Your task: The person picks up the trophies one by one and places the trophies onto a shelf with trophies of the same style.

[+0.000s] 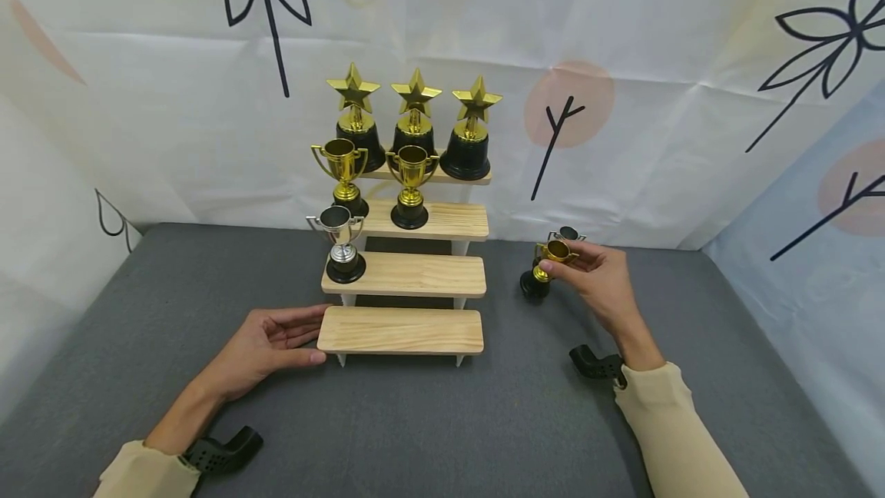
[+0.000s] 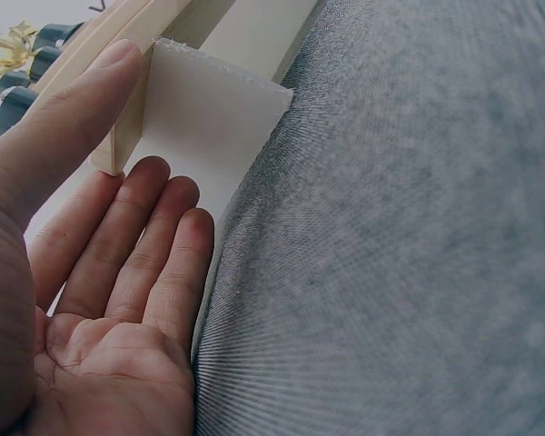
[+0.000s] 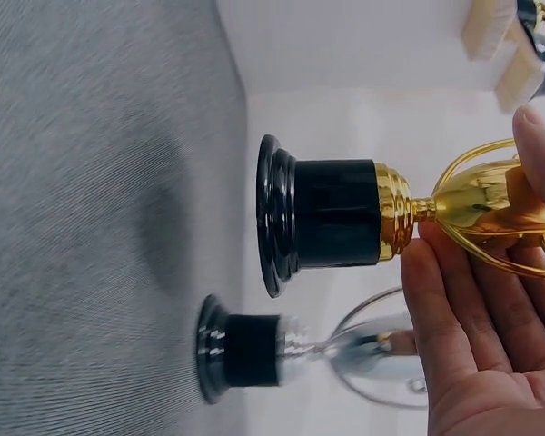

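Note:
My right hand grips a gold trophy cup by its bowl, thumb on one side and fingers on the other. The cup's black base hangs above the table, with a shadow beside it. Behind it stands a silver trophy cup, partly hidden by the hand. My left hand is at the left end of the lowest step of a wooden tiered stand. Its fingers are extended beside the stand's white side support, and the thumb lies along the board's end.
Three gold star trophies stand on the top tier. Below them are two gold cups, then a silver cup at the left of the third tier. A grey table meets a patterned white backdrop behind.

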Motion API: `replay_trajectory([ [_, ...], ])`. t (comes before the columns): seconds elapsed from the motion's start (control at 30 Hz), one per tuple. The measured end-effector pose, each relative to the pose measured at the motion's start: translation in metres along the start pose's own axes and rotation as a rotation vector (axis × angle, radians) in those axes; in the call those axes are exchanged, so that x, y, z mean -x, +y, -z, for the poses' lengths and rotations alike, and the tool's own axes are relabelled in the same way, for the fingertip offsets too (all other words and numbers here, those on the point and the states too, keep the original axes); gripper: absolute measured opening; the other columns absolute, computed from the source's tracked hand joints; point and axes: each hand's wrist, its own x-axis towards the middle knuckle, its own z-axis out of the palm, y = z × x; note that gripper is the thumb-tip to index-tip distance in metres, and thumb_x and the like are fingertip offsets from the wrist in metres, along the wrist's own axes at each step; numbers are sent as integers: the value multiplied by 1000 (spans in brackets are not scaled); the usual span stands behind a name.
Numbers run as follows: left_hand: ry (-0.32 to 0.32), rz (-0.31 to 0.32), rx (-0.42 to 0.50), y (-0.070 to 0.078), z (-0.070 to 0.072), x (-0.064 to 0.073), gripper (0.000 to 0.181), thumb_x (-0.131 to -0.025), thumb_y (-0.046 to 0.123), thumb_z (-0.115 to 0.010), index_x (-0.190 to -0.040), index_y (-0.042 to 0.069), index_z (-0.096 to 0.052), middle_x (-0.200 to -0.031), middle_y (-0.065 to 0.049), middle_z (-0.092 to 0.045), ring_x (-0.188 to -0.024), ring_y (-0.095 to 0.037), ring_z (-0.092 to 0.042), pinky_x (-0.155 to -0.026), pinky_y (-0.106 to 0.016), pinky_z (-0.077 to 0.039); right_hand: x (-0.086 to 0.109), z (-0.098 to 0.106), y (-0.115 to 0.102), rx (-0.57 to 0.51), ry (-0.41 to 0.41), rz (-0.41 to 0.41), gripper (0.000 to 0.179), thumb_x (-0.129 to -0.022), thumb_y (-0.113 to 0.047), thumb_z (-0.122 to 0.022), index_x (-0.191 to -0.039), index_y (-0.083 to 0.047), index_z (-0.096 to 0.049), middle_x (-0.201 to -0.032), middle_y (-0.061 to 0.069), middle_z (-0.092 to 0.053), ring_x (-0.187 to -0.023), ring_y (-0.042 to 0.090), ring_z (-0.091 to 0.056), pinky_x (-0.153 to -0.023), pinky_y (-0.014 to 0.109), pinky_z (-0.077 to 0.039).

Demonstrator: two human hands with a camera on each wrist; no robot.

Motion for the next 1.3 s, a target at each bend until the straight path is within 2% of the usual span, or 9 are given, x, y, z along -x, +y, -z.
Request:
replay_trajectory([
  [0.33,-11,-10,4,0,-1,-1,66,-84,-10,-76,-141,-20,-44,-143,-42,-41,-122,-11,-61,-99,-29,-54,4,-1,-23,-1,17,26,46,-86,-5,-83,-126,11,-65,-105,-5,-73,-94,8,-73,-80,22,-62],
  [1.0,-15,-11,15,1,-1,-1,66,-85,-10,-76,-141,-21,-44,-143,-42,-42,-122,-11,-61,-99,-29,-55,19,-6,-63,-85,31,177,36,-81,10,-81,-116,9,-72,-108,2,-75,-89,15,-75,-78,24,-63],
  [1.17,-12,-4,11,1,-1,-1,66,-84,-10,-77,-141,-20,-44,-143,-42,-41,-122,-10,-61,-99,-29,-55,21,-7,-68,-114,23,197,36,-80,13,-80,-114,5,-74,-110,6,-74,-90,16,-74,-79,24,-63],
  [1.3,-13,-8,10,1,0,-1,66,-84,-10,-77,-141,-20,-44,-143,-40,-44,-122,-11,-61,-99,-30,-55,23,-8,-70,-139,12,202,36,-80,15,-79,-114,7,-73,-111,7,-74,-92,17,-74,-80,25,-63],
])
